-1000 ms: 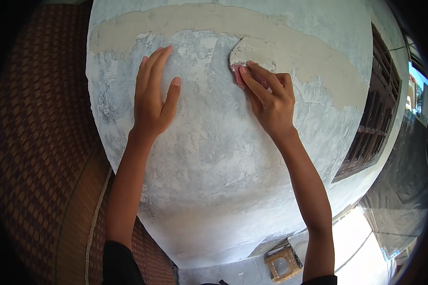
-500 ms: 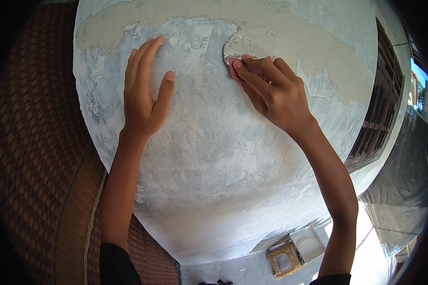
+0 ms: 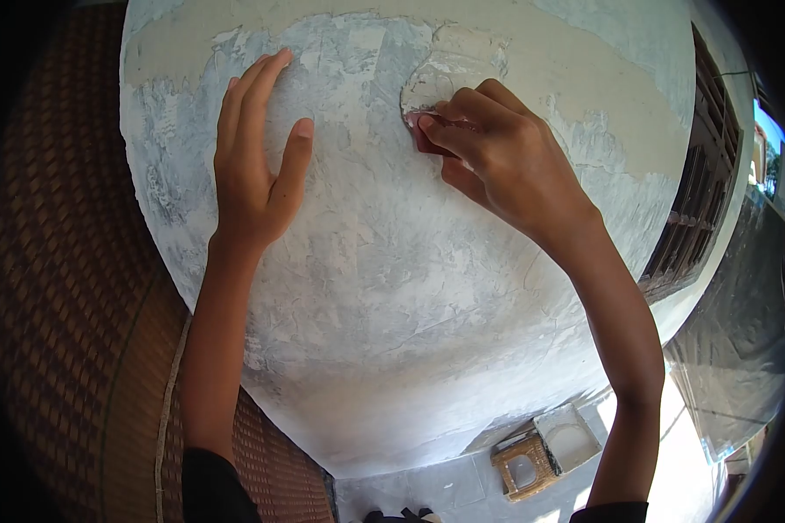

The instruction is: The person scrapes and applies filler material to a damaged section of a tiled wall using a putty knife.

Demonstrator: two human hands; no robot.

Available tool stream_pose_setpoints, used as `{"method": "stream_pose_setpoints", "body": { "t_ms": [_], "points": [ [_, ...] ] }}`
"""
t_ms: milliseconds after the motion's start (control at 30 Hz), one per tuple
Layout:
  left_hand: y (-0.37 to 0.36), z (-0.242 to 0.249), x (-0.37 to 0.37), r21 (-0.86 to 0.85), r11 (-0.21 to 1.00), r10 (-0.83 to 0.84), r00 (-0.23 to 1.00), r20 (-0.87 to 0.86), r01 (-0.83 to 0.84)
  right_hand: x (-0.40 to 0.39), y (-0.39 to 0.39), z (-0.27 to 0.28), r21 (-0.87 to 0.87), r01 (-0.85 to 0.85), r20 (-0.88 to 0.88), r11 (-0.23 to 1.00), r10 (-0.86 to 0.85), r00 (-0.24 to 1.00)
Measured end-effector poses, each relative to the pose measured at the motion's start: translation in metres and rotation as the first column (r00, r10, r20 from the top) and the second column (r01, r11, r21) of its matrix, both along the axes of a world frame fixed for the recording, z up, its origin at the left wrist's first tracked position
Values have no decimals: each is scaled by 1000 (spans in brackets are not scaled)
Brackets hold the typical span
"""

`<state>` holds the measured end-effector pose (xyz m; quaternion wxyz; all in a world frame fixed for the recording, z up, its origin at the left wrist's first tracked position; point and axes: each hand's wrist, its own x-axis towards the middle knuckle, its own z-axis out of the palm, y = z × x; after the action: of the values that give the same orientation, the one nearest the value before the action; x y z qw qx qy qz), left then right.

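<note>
Scraper (image 3: 427, 138), small and reddish, pinched in the right hand (image 3: 516, 150) against the wall (image 3: 366, 288)!
And in the head view, it's right under those fingers, at the lower edge of the pale paste patch (image 3: 453, 70), well to the right of the left hand (image 3: 251, 174), which is open, fingers up; whether it touches the wall, can't tell. Looks light, thin, perhaps slightly flexible, likely slick where paste clings: best gripped by its cleaner back edge.
</note>
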<state>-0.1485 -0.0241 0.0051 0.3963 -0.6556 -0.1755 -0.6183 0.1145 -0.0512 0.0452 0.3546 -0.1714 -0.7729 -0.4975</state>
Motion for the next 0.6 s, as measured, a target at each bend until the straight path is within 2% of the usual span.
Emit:
{"method": "stream_pose_setpoints", "body": {
  "t_ms": [333, 400, 433, 500, 533, 600],
  "points": [
    [-14, -1, 5, -69, 996, -55, 998, 25, 57, 12, -12, -34, -84, -26, 43, 996, 30, 999],
    [-20, 1, 7, -91, 992, -88, 996, 34, 91, 19, -22, -34, -183, -52, 69, 982, 65, 995],
    [-23, 2, 8, -94, 990, -102, 994, 38, 105, 24, -26, -34, -176, -48, 70, 983, 61, 996],
    [-28, 3, 9, -95, 987, -122, 991, 45, 126, 31, -31, -35, -186, -154, -16, 970, 154, 988],
    [-30, 4, 10, -92, 988, -120, 991, 53, 125, 32, -33, -36, -182, -149, -14, 972, 149, 989],
    [-33, 8, 13, -81, 989, -120, 991, 55, 125, 31, -36, -34, -211, -180, -138, 961, 153, 979]
  ]
}}
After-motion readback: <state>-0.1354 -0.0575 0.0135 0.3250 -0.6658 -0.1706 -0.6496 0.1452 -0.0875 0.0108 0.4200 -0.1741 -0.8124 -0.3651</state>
